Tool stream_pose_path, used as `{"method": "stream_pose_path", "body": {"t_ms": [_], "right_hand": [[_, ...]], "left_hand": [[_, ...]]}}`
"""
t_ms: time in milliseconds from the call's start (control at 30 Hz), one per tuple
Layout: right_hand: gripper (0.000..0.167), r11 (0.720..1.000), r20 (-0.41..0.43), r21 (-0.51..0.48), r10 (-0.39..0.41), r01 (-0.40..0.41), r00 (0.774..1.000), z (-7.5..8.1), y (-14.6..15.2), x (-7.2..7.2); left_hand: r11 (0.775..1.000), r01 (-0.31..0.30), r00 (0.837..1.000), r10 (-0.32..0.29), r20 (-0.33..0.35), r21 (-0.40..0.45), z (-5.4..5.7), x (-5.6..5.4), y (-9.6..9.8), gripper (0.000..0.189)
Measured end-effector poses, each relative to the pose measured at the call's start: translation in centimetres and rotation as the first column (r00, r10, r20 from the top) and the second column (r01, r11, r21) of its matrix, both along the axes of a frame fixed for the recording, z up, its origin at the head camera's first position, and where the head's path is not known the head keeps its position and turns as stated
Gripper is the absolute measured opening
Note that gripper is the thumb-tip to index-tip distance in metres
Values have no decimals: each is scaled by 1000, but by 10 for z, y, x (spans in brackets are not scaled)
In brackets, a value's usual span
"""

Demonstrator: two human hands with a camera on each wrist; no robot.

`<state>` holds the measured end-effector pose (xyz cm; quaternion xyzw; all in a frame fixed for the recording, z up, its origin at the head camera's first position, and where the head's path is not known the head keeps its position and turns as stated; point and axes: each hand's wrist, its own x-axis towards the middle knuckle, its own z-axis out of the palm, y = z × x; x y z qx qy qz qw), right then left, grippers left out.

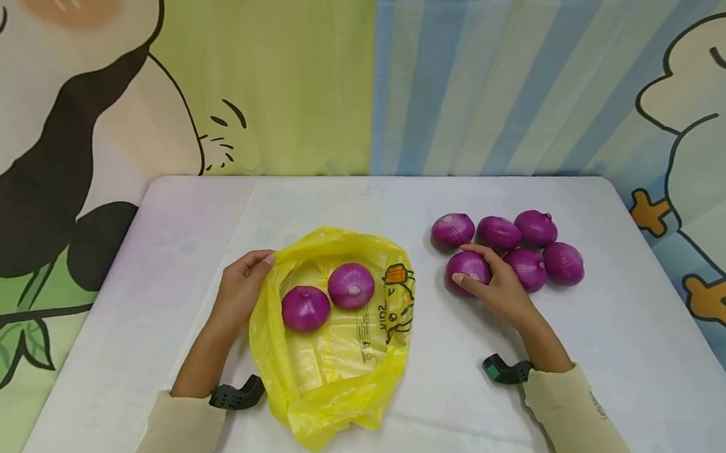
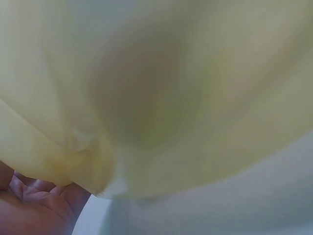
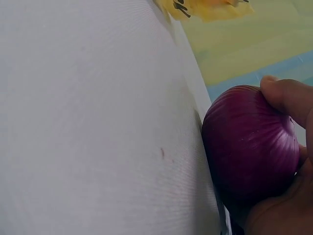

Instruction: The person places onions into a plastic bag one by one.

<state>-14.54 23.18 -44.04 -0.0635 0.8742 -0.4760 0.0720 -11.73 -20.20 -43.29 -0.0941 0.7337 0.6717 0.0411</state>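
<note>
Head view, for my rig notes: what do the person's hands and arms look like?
The left hand and right hand are bare, with beige sleeves, small dark lettering on the right, and black wrist devices, the right one partly green.

bag [image 1: 343,403] on table [image 1: 443,425] | two onions [image 1: 306,309] in bag | six onions [image 1: 499,234] right of bag

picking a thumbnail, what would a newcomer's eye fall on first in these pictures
Probably the bright yellow bag, open just left of the white table's middle, with two purple onions inside and the left hand holding its left edge. Next, the six onions to its right, including one onion that the right hand grips. Behind the table, the cartoon animal on the backdrop's left also stands out.
</note>
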Motion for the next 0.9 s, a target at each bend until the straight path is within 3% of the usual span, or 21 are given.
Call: {"method": "stream_pose_path", "body": {"t_ms": [667, 900], "right_hand": [[57, 997, 11, -72, 10, -9, 1000, 10, -5, 1], [55, 997, 1, -74, -3, 3, 1000, 17, -7, 2]], "left_hand": [[1000, 3, 1000, -2, 20, -15, -2, 1, -1, 43], [1000, 13, 1000, -13, -6, 16, -3, 1, 1, 43]]}}
